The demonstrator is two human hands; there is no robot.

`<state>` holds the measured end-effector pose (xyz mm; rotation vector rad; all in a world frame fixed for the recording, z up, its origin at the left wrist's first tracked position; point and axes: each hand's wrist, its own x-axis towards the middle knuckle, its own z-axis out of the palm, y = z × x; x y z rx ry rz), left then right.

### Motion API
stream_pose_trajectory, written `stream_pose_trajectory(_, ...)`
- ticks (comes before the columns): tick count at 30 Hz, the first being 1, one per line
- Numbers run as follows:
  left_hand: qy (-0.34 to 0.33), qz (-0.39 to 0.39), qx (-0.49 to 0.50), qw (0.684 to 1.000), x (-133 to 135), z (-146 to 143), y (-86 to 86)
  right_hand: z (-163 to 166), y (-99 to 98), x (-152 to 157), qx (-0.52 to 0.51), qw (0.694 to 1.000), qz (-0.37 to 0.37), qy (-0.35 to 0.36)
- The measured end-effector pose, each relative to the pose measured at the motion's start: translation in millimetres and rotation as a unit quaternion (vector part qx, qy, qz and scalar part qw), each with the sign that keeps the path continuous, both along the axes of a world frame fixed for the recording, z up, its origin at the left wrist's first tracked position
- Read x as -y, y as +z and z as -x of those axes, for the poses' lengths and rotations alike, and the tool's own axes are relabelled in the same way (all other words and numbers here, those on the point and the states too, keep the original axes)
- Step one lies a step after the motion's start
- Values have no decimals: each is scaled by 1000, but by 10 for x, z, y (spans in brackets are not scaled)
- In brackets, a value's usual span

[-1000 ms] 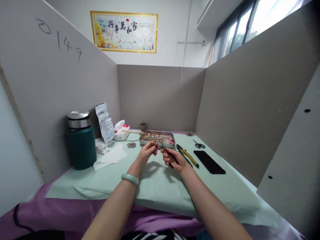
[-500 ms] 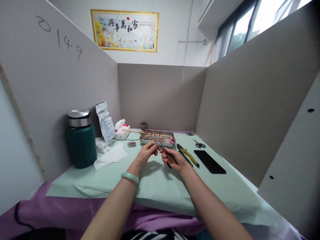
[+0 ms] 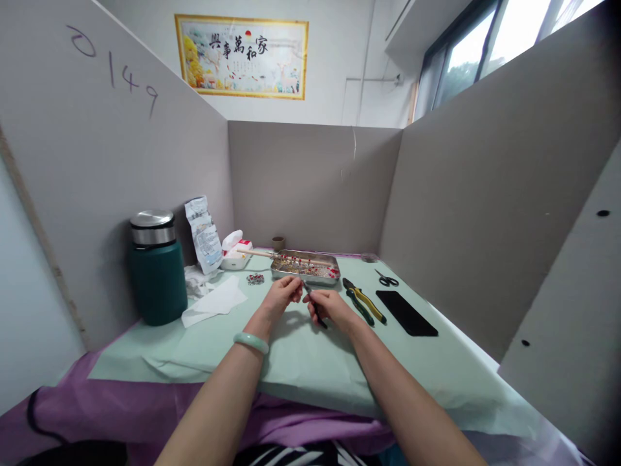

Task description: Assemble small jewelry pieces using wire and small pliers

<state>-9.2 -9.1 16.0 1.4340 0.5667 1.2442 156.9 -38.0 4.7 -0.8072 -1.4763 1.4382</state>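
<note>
Since the frame half a second earlier, the right hand (image 3: 330, 307) had rolled over and shifted a little toward the tabletop's (image 3: 310, 372) left edge, bringing the black-handled pliers (image 3: 318, 315) with it; their handles, spread apart then, now showed as one dark line. The right grip was closed around these pliers, above the middle of the tabletop, their slim tip reaching up beside the left hand's fingertips. The left hand (image 3: 283, 294) had barely moved; its grip was narrow, thumb and fingertips drawn together, though whether they pinched something small I could not tell. Just beyond both hands, toward the far edge, sat a metal tray (image 3: 310, 280) of red and metallic-looking bits, with a small beaded cluster (image 3: 255, 279) to its left. Toward the right edge lay the yellow-and-green-handled pliers (image 3: 369, 304), a black phone-like slab (image 3: 406, 313) and scissors (image 3: 387, 281). A green bottle (image 3: 158, 281) stood by the left edge, near white paper (image 3: 213, 303).
</note>
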Motion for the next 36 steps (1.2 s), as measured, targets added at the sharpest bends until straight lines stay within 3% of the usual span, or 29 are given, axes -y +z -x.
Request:
stream_pose_trajectory(9, -8, 57, 74, 996, -5, 22, 42, 16, 33, 2, -4, 998, -36, -57)
stream_pose_trajectory(16, -9, 44, 45, 998, -7, 16, 26, 81, -5, -36, 102, 971, -101, -192)
stream_pose_trajectory(23, -1, 17, 14, 1000, -19, 14, -5, 62, -9, -55, 84, 974, -102, -186)
stream_pose_trajectory(26, 3, 18, 21, 1000, -16, 8, 3, 41, 30, -15, 13, 990, -31, -135)
stream_pose_trajectory(28, 3, 22, 23, 999, -8, 3, 15, 11, 59, 13, -40, 997, 49, -45)
stream_pose_trajectory(31, -4, 23, 37, 999, 6, -4, 36, -43, 94, 36, -110, 982, 143, 64)
stream_pose_trajectory(36, -29, 26, 65, 997, 8, -3, 51, -98, 130, 43, -180, 958, 204, 94)
